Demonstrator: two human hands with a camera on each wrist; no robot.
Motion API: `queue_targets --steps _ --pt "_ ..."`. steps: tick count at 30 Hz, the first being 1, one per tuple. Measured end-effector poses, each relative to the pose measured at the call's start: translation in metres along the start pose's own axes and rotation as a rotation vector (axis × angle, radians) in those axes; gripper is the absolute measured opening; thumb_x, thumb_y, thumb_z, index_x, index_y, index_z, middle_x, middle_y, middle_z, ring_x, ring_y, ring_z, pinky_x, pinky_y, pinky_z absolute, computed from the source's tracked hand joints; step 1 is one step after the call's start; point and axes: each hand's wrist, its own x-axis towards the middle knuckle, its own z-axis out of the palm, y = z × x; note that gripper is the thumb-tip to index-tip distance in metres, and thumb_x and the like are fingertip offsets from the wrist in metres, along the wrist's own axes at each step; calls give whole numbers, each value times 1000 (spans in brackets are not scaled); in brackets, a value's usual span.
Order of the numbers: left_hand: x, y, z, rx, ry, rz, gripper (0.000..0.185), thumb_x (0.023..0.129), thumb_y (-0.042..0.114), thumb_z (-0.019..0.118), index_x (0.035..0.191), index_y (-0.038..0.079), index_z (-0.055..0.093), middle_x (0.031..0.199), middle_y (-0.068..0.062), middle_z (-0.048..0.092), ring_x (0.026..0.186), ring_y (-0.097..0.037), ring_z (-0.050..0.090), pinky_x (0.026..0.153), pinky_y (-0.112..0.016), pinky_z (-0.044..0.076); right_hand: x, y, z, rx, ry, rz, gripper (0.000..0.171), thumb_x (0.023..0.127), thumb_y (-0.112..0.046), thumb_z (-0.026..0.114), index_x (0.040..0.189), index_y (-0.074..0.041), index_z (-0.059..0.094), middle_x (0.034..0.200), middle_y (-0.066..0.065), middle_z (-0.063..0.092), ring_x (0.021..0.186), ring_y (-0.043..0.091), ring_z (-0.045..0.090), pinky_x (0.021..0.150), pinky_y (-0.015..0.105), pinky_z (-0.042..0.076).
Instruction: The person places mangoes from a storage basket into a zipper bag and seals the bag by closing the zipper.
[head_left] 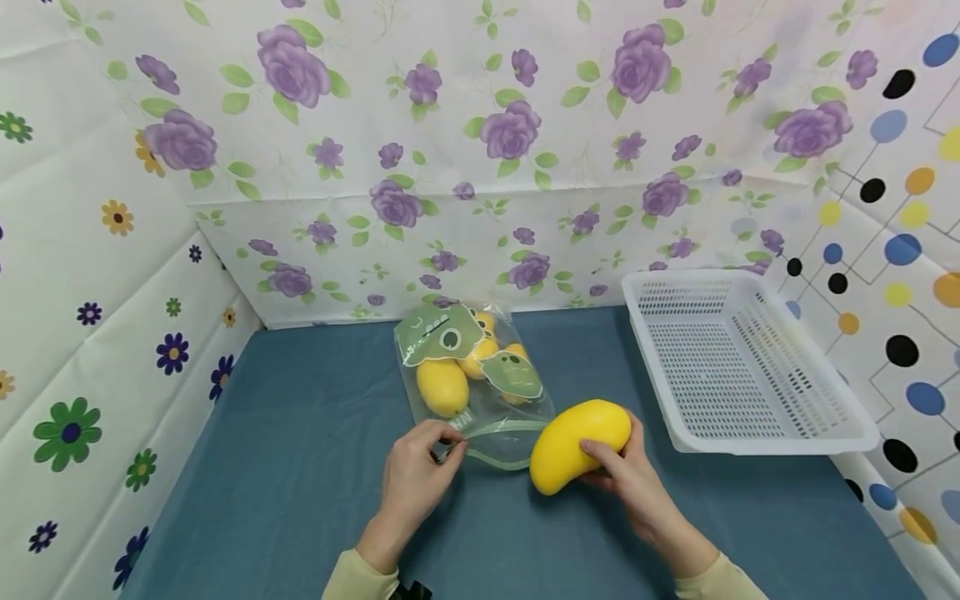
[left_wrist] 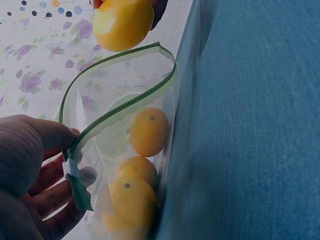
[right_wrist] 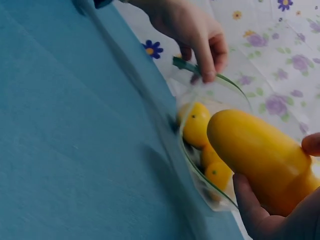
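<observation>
A clear zip bag [head_left: 480, 392] with green cartoon prints lies on the blue table, holding several yellow-orange fruits [head_left: 442, 386]. My left hand [head_left: 420, 467] pinches the corner of the bag's green zip rim [left_wrist: 75, 165], and the mouth [left_wrist: 120, 90] gapes. My right hand [head_left: 626, 471] grips a large yellow mango [head_left: 579, 443] just right of the mouth. The mango [right_wrist: 260, 155] hovers at the opening, with the fruits [right_wrist: 197, 125] visible inside. The mango's tip [left_wrist: 122, 22] shows above the rim.
A white perforated plastic basket [head_left: 675, 292] stands at the right, against the dotted wall. Floral-print walls enclose the blue table [head_left: 285, 467] at the back and left.
</observation>
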Motion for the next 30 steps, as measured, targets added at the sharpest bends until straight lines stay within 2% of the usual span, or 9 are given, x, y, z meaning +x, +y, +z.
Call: queue_targets --steps 5,12,23,30 --pt "0 1 0 8 -7 5 19 89 11 90 93 25 79 93 12 72 76 -8 68 61 -25 54 -4 6 9 10 14 22 93 104 -25 72 162 -18 -1 148 22 35 115 30 60 93 41 58" --pt "0 2 0 4 -12 0 17 90 11 89 93 25 79 93 12 71 76 -5 66 62 -25 54 -7 15 20 21 45 31 94 101 -30 77 157 -15 3 147 22 33 115 30 59 96 41 55" --pt "-1 3 4 1 -22 8 19 88 12 90 92 26 79 91 14 70 70 -2 62 60 -24 53 -13 22 45 204 77 69 88 103 -29 75 152 -14 3 152 24 26 123 34 57 97 41 58" --pt "-2 5 4 7 -33 14 18 88 11 90 92 26 79 91 14 69 70 -3 61 60 -24 53 -9 24 59 258 69 103 94 101 -37 78 152 -14 2 152 24 27 126 33 56 103 42 56"
